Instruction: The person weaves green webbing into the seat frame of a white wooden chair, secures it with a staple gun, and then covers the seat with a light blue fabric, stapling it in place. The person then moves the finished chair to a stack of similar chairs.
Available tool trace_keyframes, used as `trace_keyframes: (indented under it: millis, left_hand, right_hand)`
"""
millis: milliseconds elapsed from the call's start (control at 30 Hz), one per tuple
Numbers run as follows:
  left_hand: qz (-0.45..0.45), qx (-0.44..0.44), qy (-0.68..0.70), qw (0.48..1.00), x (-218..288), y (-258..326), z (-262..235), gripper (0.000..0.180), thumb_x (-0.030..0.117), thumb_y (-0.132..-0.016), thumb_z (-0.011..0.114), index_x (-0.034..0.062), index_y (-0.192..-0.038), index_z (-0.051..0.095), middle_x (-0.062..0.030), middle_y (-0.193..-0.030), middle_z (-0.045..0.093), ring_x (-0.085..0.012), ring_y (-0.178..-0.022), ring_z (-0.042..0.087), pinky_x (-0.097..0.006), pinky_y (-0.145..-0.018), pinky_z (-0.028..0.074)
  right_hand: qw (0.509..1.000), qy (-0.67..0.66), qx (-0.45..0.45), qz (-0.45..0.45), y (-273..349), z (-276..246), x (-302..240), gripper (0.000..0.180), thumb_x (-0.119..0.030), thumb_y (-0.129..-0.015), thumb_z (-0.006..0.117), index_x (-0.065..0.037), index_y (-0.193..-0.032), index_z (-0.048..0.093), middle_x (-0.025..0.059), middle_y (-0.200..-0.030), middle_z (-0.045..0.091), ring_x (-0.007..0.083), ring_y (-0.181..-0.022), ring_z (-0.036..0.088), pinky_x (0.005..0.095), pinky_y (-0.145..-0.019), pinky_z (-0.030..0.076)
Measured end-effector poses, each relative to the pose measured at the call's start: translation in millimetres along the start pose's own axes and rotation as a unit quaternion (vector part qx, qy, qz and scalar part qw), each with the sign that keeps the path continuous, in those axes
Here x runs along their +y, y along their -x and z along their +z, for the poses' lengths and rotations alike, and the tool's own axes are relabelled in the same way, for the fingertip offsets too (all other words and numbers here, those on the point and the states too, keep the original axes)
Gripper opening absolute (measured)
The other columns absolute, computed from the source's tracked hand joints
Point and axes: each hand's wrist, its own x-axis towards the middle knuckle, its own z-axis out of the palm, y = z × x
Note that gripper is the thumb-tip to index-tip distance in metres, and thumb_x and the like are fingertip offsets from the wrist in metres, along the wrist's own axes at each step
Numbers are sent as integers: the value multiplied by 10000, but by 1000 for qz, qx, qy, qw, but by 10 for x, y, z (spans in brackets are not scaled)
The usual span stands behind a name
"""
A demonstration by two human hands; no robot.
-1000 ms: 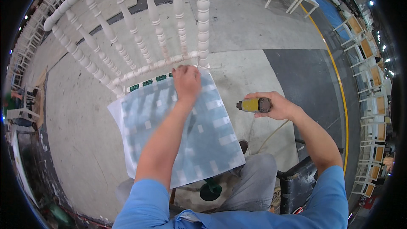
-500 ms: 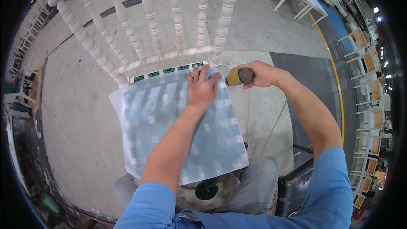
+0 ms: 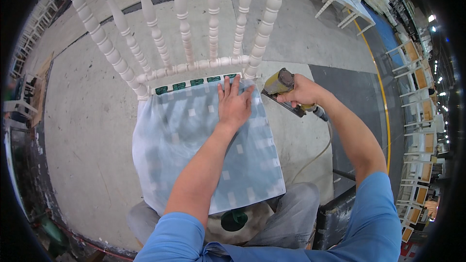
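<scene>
The left hand [image 3: 234,104] lies flat, fingers spread, pressing pale fabric [image 3: 204,150] onto the white chair [image 3: 184,70] seat's back edge. At three o'clock beside it, the right hand [image 3: 303,92] grips a pneumatic stapler [image 3: 280,87], long axis slanting, nose toward ten o'clock.

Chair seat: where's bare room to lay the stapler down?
The sheer cloth is bare left of the left hand and forearm, up to the chair back rail. The concrete floor left of the seat is bare too. The back right corner is crowded: right hand, stapler.
</scene>
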Motion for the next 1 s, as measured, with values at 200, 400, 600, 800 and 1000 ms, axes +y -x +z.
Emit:
trace_keyframes:
  millis: [200,400,600,800,1000]
  left_hand:
    - [-29,-1,-23,999,-11,-29,15,426,184,-988,651,291,-1397,710,-180,-1664,404,-483,-1557,311,-641,-1280,202]
    - [-32,27,-33,999,-20,-55,57,446,196,-971,666,292,-1405,698,-179,-1662,406,-471,-1558,317,-653,-1268,222]
    - [-39,6,-33,999,17,-61,4,440,191,-960,673,271,-1392,705,-181,-1660,408,-474,-1560,313,-662,-1267,214]
    - [-29,6,-14,999,84,-50,27,455,190,-952,679,247,-1403,698,-181,-1662,399,-464,-1567,296,-635,-1290,187]
    - [-32,67,85,994,-83,-37,-205,460,136,-971,662,236,-1419,687,-195,-1637,445,-475,-1554,327,-606,-1266,263]
  right_hand:
    - [998,-40,52,-10,8,100,-99,431,-240,-870,885,39,-1151,717,58,-833,720,130,-555,612,314,-559,502]
    - [996,-51,63,-28,-167,194,-127,409,-240,-871,874,35,-1137,728,57,-831,720,135,-547,605,328,-553,507]
    - [995,-51,77,-28,-314,246,-109,394,-241,-868,874,34,-1115,739,60,-831,717,142,-556,607,331,-554,511]
    - [994,-40,98,-6,-318,282,7,413,-259,-872,874,25,-1137,734,51,-837,710,134,-577,605,324,-564,513]
    - [992,-60,106,-37,25,275,-319,387,-284,-909,845,15,-1112,707,39,-837,689,116,-577,590,319,-564,501]
